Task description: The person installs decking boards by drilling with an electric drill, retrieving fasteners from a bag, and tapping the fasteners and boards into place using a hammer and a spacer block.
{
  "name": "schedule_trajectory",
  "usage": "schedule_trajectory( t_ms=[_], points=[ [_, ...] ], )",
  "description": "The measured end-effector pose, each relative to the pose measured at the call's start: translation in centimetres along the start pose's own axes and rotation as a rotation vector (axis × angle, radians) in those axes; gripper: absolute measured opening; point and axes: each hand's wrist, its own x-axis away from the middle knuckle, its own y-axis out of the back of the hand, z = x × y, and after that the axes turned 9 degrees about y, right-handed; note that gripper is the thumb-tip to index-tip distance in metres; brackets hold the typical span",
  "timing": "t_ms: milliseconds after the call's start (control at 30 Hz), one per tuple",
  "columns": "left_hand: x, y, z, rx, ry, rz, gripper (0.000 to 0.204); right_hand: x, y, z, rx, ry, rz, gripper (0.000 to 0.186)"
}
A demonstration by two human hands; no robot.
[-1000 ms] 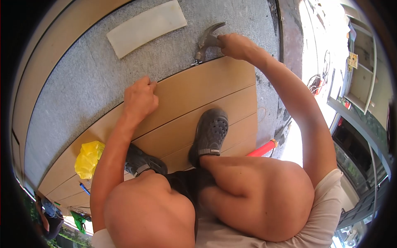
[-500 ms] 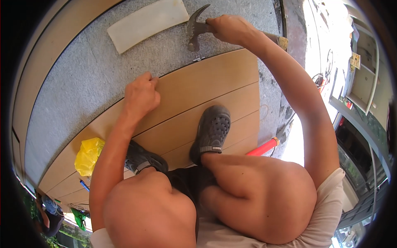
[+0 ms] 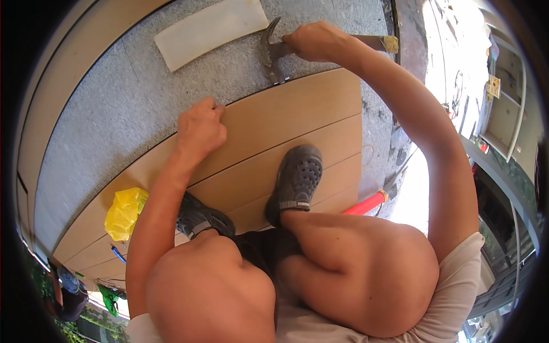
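My right hand [image 3: 317, 41] is closed around a claw hammer [image 3: 280, 52], high on the handle near the head. The hammer's striking face sits at a small metal clip [image 3: 282, 81] on the far edge of a light-brown plank panel [image 3: 280, 111]. Whether the face touches the clip, I cannot tell. My left hand [image 3: 200, 127] is curled over that same far edge, left of the clip, its fingertips partly hidden. Both my feet, in dark clogs [image 3: 297, 174], stand on the panel.
A pale rectangular slab [image 3: 210, 33] lies on the grey floor [image 3: 120, 91] beyond the panel. A yellow plastic bag [image 3: 124, 214] and a blue pen-like item [image 3: 118, 255] rest at left. A red tube [image 3: 366, 203] lies at right. Another person [image 3: 71, 297] is at lower left.
The hammer has come down toward me, its head going from above the clip to right at it. My left hand keeps its place on the panel's edge.
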Motion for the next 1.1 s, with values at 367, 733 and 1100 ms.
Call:
schedule_trajectory(
  t_ms=[367,733,1100],
  points=[
    [0.2,0.2,0.1,0.03,-0.008,-0.019,0.036,1.9,-2.1,-4.0,-0.305,-0.277,-0.475,0.031],
    [0.2,0.2,-0.1,0.06,-0.043,-0.023,0.025,3.6,-4.6,-7.1,-0.517,-0.569,-0.51,0.052],
    [0.5,-0.4,0.4,0.009,-0.029,-0.017,0.032,4.2,-5.5,-0.4,0.138,-0.491,-0.907,0.026]
  ],
)
